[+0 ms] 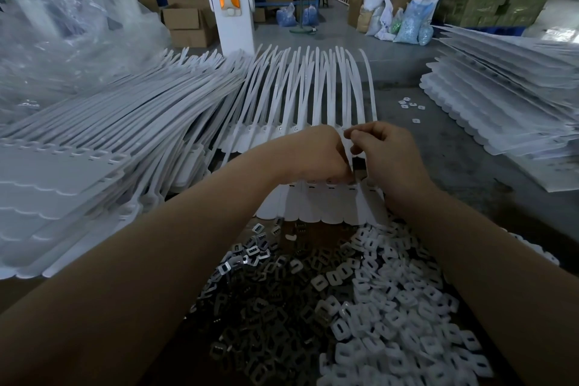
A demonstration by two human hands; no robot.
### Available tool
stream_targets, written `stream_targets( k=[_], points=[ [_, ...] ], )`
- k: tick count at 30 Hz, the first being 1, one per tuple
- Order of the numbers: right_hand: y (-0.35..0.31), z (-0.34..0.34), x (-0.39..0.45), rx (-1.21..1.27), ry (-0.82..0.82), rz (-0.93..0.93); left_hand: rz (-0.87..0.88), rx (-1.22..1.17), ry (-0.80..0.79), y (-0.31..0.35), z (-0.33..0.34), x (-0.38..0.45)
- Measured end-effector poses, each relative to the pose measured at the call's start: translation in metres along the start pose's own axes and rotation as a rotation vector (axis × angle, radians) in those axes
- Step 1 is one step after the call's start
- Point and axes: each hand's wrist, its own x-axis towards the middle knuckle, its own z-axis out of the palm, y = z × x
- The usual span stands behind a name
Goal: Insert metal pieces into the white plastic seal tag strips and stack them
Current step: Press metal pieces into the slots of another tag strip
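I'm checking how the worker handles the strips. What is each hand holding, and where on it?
Both hands work the white seal tag strip sheet at its slotted head row: left hand fingertips press there; right hand pinches above; any metal piece is hidden.

There is one view only, from the camera on my head, looking forward and down along my forearms. It sits close over my left hand (316,153) and right hand (385,153), with the loose pieces at the bottom edge nearest. Its wide angle also takes in the workshop floor (407,78) beyond
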Motion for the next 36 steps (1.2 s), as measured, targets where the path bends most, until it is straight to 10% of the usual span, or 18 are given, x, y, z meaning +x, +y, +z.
stream_targets(
  k=[36],
  points=[
    [-0.006,0.0,-0.003,-0.023,0.009,0.031,0.443,0.426,0.289,-0.023,0.017,-0.028]
  ],
)
